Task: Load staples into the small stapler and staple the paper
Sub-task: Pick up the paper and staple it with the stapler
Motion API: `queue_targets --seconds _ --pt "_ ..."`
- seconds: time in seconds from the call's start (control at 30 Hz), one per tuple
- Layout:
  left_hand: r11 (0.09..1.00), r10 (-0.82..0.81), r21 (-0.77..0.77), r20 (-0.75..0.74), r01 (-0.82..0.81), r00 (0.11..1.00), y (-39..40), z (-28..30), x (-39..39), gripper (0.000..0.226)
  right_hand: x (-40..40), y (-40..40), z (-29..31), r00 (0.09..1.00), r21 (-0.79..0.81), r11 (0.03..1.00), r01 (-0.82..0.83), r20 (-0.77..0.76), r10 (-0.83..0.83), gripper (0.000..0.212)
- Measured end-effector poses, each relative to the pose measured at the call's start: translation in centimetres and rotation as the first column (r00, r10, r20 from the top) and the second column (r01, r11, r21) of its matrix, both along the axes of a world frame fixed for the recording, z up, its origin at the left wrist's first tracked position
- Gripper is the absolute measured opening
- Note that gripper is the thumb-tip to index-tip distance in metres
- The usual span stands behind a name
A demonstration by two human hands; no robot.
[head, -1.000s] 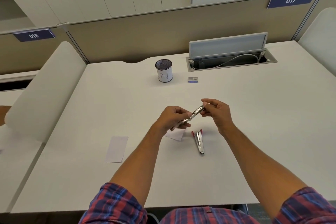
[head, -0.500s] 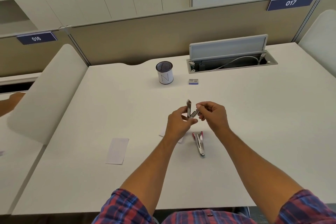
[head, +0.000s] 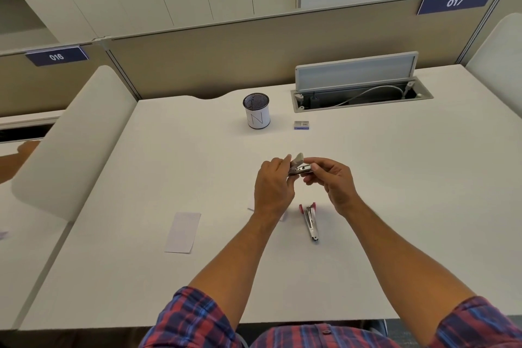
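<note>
A small silver stapler (head: 298, 168) is held above the white desk (head: 395, 192) between both hands, its top arm hinged up. My left hand (head: 272, 186) grips its left end and my right hand (head: 329, 178) pinches its right end. Below them on the desk lies a red-handled metal tool (head: 310, 222). A white paper slip (head: 183, 232) lies to the left. A smaller paper piece (head: 282, 215) shows partly under my left wrist. A small box of staples (head: 301, 125) sits further back.
A mesh pen cup (head: 256, 114) stands at the back centre. An open cable tray (head: 361, 94) with a raised lid is at the back right. White padded dividers flank the desk. Another person's hand (head: 26, 147) shows at the far left.
The stapler lay stretched out between my hands, then its arm swung up on the hinge. Now the arm has folded down closer to the base and my hands are nearer together.
</note>
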State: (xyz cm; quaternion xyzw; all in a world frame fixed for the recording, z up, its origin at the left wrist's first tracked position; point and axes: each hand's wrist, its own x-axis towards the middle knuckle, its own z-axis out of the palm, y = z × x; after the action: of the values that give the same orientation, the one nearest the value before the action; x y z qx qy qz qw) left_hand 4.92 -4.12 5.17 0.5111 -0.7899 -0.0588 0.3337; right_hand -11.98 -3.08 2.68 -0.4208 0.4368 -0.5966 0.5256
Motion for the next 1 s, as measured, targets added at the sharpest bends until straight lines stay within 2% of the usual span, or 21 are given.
queue_targets --seconds 0.13,0.23,0.33,0.43,0.5,0.6,0.7,0.83,0.9,1.0 --pt "0.999 0.005 -0.034 0.124 -0.001 0.992 -0.3 0.1 0.0 0.045 -0.1 -0.1 0.1 0.999 0.010 0.999 -0.044 -0.024 0.045 0.022" --pt "0.996 -0.020 0.083 0.138 0.008 0.990 -0.2 -0.2 -0.1 0.028 0.0 -0.3 0.4 0.995 0.030 0.999 -0.038 -0.091 0.041 0.034" --pt "0.963 -0.045 0.268 0.113 0.014 0.993 0.1 -0.8 -0.4 0.024 0.0 -0.4 0.4 0.994 0.068 0.997 -0.036 -0.097 0.042 0.050" --pt "0.843 -0.069 0.533 -0.031 0.075 0.997 0.2 -1.0 -0.5 0.020 -0.1 -0.3 0.2 0.994 0.105 0.993 -0.056 -0.086 0.065 0.045" --pt "0.752 -0.070 0.641 -0.150 0.151 0.986 0.3 -0.9 -0.5 0.016 -0.2 -0.3 0.0 0.990 0.145 0.987 -0.066 -0.112 0.083 0.037" --pt "0.679 -0.065 0.691 -0.282 0.250 0.957 0.6 -0.6 -0.7 0.017 -0.2 -0.4 -0.2 0.988 0.184 0.979 -0.083 -0.113 0.105 0.047" --pt "0.633 -0.029 0.716 -0.358 0.294 0.933 0.7 -0.8 -0.7 0.021 0.2 -0.5 -0.4 0.993 0.214 0.976 -0.030 -0.102 0.052 0.057" --pt "0.570 -0.024 0.725 -0.456 0.387 0.890 0.3 -1.4 -0.3 0.019 0.4 -0.6 -0.3 0.991 0.240 0.971 -0.001 -0.128 0.033 0.053" --pt "0.581 -0.028 0.724 -0.440 0.373 0.898 0.0 -1.7 0.0 0.022 0.5 -0.7 0.0 0.988 0.278 0.961 0.008 -0.153 0.036 0.053" --pt "0.716 0.024 0.675 -0.277 0.177 0.961 -0.9 -2.4 1.2 0.026 0.6 -1.0 0.4 0.985 0.336 0.941 0.050 -0.172 0.009 0.052"
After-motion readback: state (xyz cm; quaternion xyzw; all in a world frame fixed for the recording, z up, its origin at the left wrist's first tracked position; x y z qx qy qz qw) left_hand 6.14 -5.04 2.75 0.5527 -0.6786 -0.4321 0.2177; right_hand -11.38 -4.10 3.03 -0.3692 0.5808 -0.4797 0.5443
